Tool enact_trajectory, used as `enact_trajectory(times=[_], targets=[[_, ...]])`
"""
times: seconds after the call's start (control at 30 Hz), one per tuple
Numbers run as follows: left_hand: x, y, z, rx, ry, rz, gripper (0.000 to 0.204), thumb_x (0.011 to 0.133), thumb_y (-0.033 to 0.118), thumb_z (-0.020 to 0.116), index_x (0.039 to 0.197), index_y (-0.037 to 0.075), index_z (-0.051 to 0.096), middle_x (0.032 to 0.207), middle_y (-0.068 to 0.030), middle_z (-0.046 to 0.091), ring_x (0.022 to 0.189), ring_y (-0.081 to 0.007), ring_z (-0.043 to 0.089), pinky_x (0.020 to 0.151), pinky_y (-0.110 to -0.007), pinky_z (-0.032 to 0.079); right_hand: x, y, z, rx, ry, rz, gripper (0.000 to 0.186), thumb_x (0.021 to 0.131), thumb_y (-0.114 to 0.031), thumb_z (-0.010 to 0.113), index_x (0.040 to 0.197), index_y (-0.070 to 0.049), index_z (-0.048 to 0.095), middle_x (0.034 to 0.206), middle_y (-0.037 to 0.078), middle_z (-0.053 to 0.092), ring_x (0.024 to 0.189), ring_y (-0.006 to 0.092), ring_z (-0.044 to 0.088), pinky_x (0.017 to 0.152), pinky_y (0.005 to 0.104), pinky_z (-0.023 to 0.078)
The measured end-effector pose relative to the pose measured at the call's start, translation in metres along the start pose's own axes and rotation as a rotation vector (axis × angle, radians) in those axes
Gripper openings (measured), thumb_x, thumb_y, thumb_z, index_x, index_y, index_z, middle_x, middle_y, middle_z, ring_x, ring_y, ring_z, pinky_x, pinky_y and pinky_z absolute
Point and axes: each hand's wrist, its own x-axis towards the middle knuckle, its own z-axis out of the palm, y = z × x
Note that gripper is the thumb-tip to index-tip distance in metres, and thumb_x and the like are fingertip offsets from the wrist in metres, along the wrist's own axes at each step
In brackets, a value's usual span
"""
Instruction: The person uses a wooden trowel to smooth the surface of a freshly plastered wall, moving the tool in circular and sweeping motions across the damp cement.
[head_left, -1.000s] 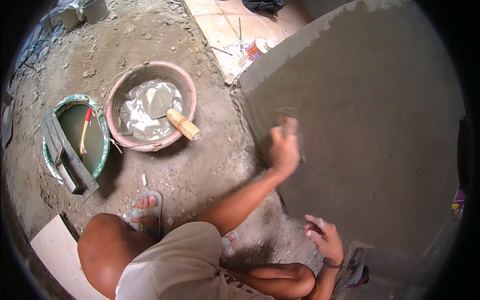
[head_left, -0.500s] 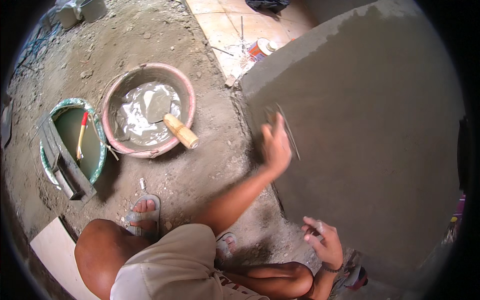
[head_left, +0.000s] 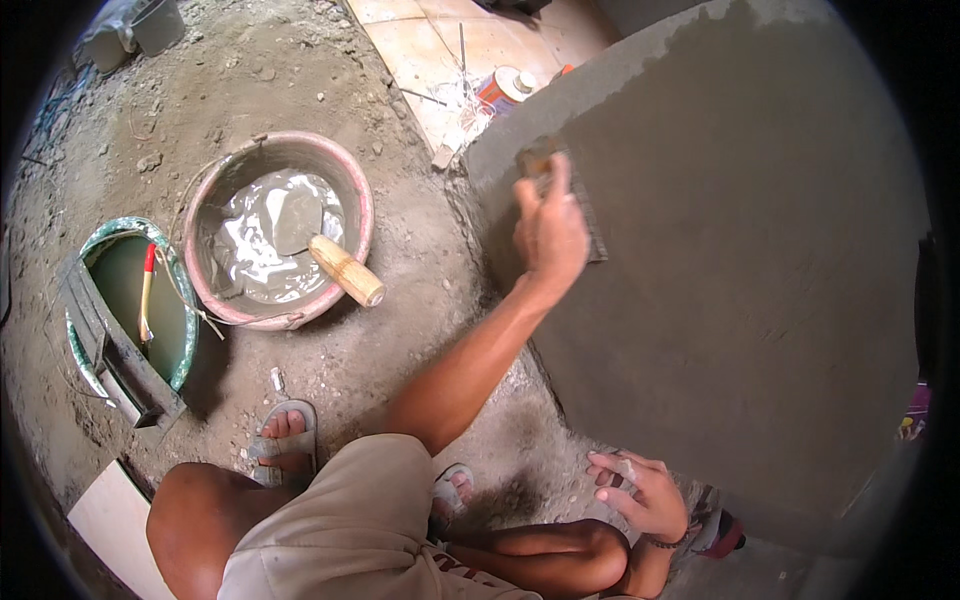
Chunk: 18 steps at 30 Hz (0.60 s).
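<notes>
My left hand [head_left: 555, 235] is closed around a flat rectangular plastering trowel [head_left: 597, 240], pressed to the grey plastered surface [head_left: 740, 270] close to its left edge. Fingers partly cover the tool's grip. Lower right, my right hand [head_left: 645, 495] hangs above the lower corner of that surface, holding nothing, fingers loosely bent and apart. To the left sits a pinkish round tub [head_left: 367, 200] of wet grey mortar [head_left: 250, 270]. A second trowel with a wooden handle [head_left: 345, 270] lies in it, its blade resting on the mortar.
Beside the tub, a green-rimmed bucket [head_left: 78, 340] of murky water holds a red-and-yellow-handled tool [head_left: 148, 290]; a long grey metal float [head_left: 115, 355] lies across it. A can [head_left: 503, 90] stands on tiles [head_left: 400, 50] at the back. A pale board [head_left: 115, 535] lies lower left.
My left hand has moved the trowel slightly up along the plaster, and its blade now shows flatter. The right hand has shifted slightly downward. The whole view has moved a little.
</notes>
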Motion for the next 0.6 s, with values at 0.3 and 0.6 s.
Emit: enact_trajectory(times=[0.3,0.6], targets=[[-0.022,-0.038,0.020,0.029,0.050,0.027,0.056,0.096,0.009,0.052,0.150,0.015,0.041,0.114,-0.0207,0.048,0.075,-0.0391,0.065,0.070,-0.050,0.056,0.006,-0.003,0.001,-0.043,0.046,0.014,0.042,0.091,-0.018,0.071,0.129,-0.002,0.063,0.092,0.014,0.068,0.080,0.0256,0.067,0.073,0.0355,0.053],[-0.086,-0.009,0.030,-0.030,-0.098,0.340,0.063,0.088,0.003,0.060,0.149,0.016,0.047,0.115,-0.0248,0.048,0.088,-0.0438,0.065,0.069,-0.047,0.059,0.002,-0.002,-0.005,-0.117,0.081,0.073,0.043,0.089,-0.017,0.070,0.128,-0.001,0.063,0.092,0.015,0.068,0.077,0.0245,0.066,0.071,0.0333,0.052]])
